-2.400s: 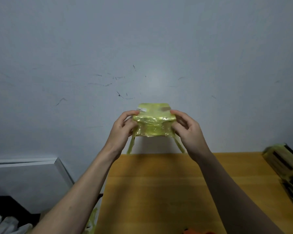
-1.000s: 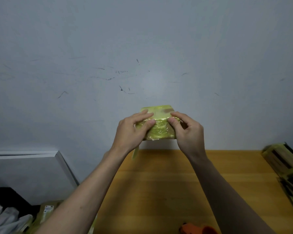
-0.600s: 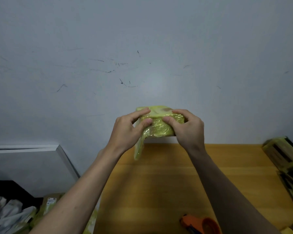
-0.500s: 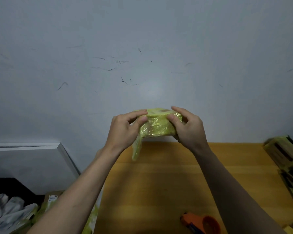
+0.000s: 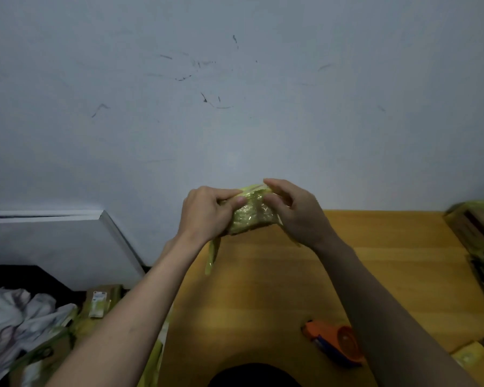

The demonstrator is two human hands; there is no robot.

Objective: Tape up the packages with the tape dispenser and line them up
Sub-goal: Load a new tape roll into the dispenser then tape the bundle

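Note:
A small package [image 5: 249, 215] wrapped in shiny yellow-green tape is held in the air above the far edge of the wooden table [image 5: 263, 289]. My left hand [image 5: 207, 213] grips its left side, thumb laid across the front. My right hand [image 5: 294, 210] holds the right side with curled fingers. A loose strip of yellow tape [image 5: 212, 256] hangs down from the package's left corner. The orange tape dispenser [image 5: 336, 342] lies on the table near my right forearm, untouched.
Several taped packages [image 5: 478, 233] are stacked at the table's right edge. More yellow-wrapped packages [image 5: 98, 303] and white cloth [image 5: 17, 317] lie on the floor to the left. A grey wall stands right behind the table.
Both hands brought the package lower and tilted it toward me. Fingers shifted over its front, pressing the tape. The view dropped, so the dispenser and floor items came into sight.

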